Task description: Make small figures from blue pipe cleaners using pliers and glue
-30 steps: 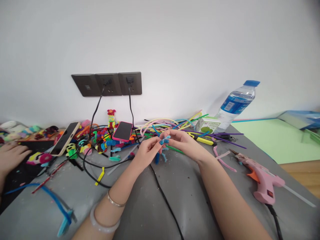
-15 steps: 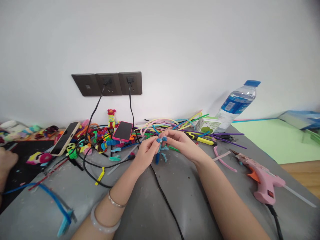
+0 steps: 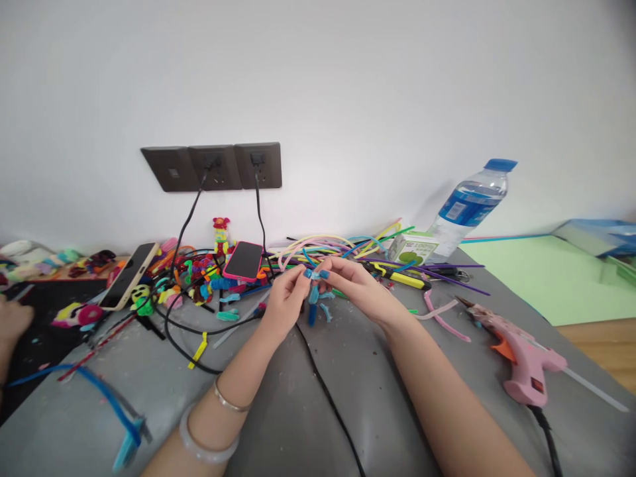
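My left hand (image 3: 287, 298) and right hand (image 3: 358, 288) pinch, thumbs against fingers, one small light-blue fuzzy piece (image 3: 315, 276); pink plastic glue gun (image 3: 527, 361) well apart, right.

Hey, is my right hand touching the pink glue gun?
Apart. The head view shows grey tabletop between the right hand and the pink glue gun.
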